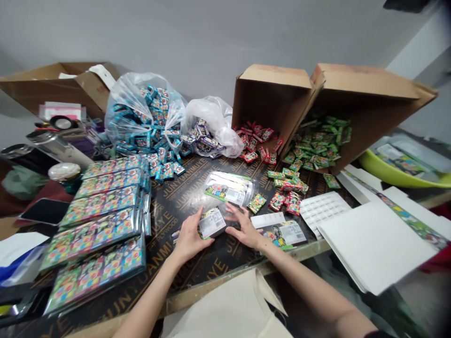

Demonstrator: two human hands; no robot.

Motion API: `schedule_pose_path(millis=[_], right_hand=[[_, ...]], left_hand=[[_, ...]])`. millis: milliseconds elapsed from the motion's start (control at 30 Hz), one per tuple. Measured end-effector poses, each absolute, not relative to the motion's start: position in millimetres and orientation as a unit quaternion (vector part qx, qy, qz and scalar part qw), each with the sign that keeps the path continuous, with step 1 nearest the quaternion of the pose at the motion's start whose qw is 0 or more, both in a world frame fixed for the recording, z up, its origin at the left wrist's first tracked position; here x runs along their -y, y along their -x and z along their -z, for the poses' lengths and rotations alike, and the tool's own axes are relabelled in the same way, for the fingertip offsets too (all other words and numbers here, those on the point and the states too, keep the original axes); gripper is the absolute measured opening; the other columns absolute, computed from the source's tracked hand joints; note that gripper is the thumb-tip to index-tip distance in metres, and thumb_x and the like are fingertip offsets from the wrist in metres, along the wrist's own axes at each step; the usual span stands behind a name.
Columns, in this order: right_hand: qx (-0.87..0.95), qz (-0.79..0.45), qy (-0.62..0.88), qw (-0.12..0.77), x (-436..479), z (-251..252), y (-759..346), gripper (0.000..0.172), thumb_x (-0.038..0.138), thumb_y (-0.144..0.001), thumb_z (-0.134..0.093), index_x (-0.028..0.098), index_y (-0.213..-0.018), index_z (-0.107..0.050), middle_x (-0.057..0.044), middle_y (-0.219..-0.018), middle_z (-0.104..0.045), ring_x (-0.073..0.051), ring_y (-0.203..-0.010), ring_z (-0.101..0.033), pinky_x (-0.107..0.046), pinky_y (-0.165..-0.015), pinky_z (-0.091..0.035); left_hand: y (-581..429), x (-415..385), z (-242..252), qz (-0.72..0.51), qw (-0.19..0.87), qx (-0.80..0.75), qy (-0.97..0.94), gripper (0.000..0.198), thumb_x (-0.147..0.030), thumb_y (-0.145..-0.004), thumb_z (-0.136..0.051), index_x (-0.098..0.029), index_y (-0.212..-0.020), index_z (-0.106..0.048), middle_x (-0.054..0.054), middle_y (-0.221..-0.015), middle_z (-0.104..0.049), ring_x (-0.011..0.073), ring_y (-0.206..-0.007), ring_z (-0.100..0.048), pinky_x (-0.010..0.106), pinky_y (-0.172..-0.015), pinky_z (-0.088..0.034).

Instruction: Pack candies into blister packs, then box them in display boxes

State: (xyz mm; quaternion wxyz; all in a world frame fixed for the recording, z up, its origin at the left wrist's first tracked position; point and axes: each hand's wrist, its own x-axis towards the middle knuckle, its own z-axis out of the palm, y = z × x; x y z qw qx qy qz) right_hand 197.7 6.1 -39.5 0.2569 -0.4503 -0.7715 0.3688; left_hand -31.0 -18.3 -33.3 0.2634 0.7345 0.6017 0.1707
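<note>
On the dark printed board, a small flat packet (pixel 212 222) with a white barcode label lies between my hands. My left hand (pixel 190 233) grips its left end, thumb along the near edge and fingers at the far side. My right hand (pixel 244 227) is at the packet's right end with fingers spread; whether a fingertip touches it I cannot tell. Just beyond are clear plastic sleeves (pixel 230 180) and a printed card (pixel 225 193) with a white label. More labelled cards (pixel 283 232) lie by my right wrist. A single green box (pixel 257 203) sits near my right fingertips.
Stacks of filled clear packs (pixel 102 211) stand at left. Bags of blue boxes (pixel 155 108) and purple boxes (pixel 202 138) sit behind. Two tipped cartons (pixel 275 77) hold red boxes (pixel 252 138) and green boxes (pixel 317 145). White sheets (pixel 377 239) overhang the right front edge.
</note>
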Motion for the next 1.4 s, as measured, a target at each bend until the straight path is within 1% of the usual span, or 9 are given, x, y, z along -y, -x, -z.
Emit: schedule_pose_path(millis=[200, 333, 433, 600, 767, 967, 1133, 1300, 1400], right_hand=[[0.717, -0.161, 0.637, 0.235, -32, 61, -247, 0.089, 0.049, -0.059, -0.068, 0.026, -0.134, -0.028, -0.013, -0.132, -0.039, -0.037, -0.125, -0.026, -0.058, -0.097, -0.012], [0.707, -0.192, 0.653, 0.191, -40, 63, -272, 0.083, 0.032, -0.057, -0.067, 0.024, -0.132, -0.032, -0.011, -0.112, -0.052, -0.033, -0.107, -0.046, -0.055, -0.093, -0.021], [0.744, -0.239, 0.58, 0.23, -32, 41, -258, 0.085, 0.026, -0.057, -0.063, 0.023, -0.134, -0.027, -0.009, -0.119, -0.048, -0.028, -0.11, -0.044, -0.045, -0.095, -0.025], [0.815, -0.344, 0.402, 0.235, -18, -2, -219, 0.085, 0.023, -0.058, -0.061, 0.023, -0.135, -0.024, -0.008, -0.129, -0.041, -0.027, -0.117, -0.037, -0.04, -0.098, -0.025], [0.819, -0.4, 0.344, 0.225, -16, -8, -205, 0.087, 0.025, -0.06, -0.065, 0.025, -0.136, -0.022, -0.007, -0.128, -0.042, -0.026, -0.117, -0.037, -0.041, -0.099, -0.023], [0.792, -0.378, 0.433, 0.206, -12, -1, -201, 0.105, 0.049, -0.057, -0.071, 0.023, -0.14, -0.011, -0.011, -0.119, -0.045, -0.027, -0.106, -0.044, -0.043, -0.092, -0.032], [0.816, -0.349, 0.403, 0.226, -7, 1, -199, 0.093, 0.044, -0.062, -0.069, 0.023, -0.138, -0.02, -0.012, -0.128, -0.04, -0.029, -0.117, -0.037, -0.046, -0.097, -0.025], [0.801, -0.377, 0.391, 0.252, -3, 1, -204, 0.072, 0.042, -0.071, -0.064, 0.022, -0.132, -0.033, 0.0, -0.071, -0.059, -0.02, -0.089, -0.054, -0.042, -0.095, -0.029], [0.81, -0.352, 0.381, 0.274, -2, -1, -201, 0.088, 0.049, -0.062, -0.069, 0.021, -0.134, -0.027, -0.01, -0.112, -0.054, -0.026, -0.111, -0.043, -0.044, -0.096, -0.028]], left_hand=[[35, 22, 38, -0.149, 0.253, -0.616, -0.731, 0.095, -0.035, -0.059, -0.067, -0.021, -0.139, -0.016, 0.01, -0.115, -0.05, 0.0275, -0.105, -0.047, 0.041, -0.089, -0.037], [38, 23, 41, -0.113, 0.239, -0.631, -0.729, 0.09, -0.034, -0.058, -0.067, -0.022, -0.137, -0.024, 0.01, -0.115, -0.051, 0.0279, -0.106, -0.046, 0.042, -0.089, -0.036], [28, 19, 34, -0.112, 0.258, -0.641, -0.714, 0.077, -0.038, -0.056, -0.07, -0.023, -0.126, -0.043, 0.01, -0.112, -0.053, 0.0296, -0.107, -0.046, 0.045, -0.091, -0.033], [-11, 9, 5, -0.265, 0.525, -0.605, -0.537, 0.038, -0.044, -0.068, -0.062, -0.016, -0.092, -0.065, 0.006, -0.088, -0.064, 0.0201, -0.083, -0.058, 0.032, -0.077, -0.042], [-26, 7, -3, -0.31, 0.687, -0.553, -0.356, 0.019, -0.028, -0.06, -0.069, -0.012, -0.062, -0.061, -0.001, -0.059, -0.06, 0.0096, -0.054, -0.051, 0.022, -0.058, -0.039], [-15, 7, 5, -0.354, 0.666, -0.58, -0.307, 0.026, -0.023, -0.054, -0.074, -0.01, -0.073, -0.063, 0.0, -0.06, -0.063, 0.0097, -0.053, -0.054, 0.021, -0.055, -0.04], [-11, 1, 7, -0.362, 0.655, -0.585, -0.312, 0.034, -0.024, -0.052, -0.076, -0.01, -0.08, -0.064, 0.002, -0.063, -0.065, 0.0112, -0.054, -0.057, 0.022, -0.057, -0.044], [-3, -5, 0, -0.429, 0.617, -0.595, -0.286, 0.058, -0.022, -0.048, -0.079, -0.013, -0.101, -0.057, -0.007, -0.052, -0.056, 0.0088, -0.048, -0.053, 0.02, -0.053, -0.043], [-8, -4, -2, -0.405, 0.647, -0.578, -0.287, 0.063, -0.022, -0.048, -0.079, -0.013, -0.104, -0.054, -0.009, -0.046, -0.05, 0.0078, -0.043, -0.05, 0.019, -0.049, -0.041]])
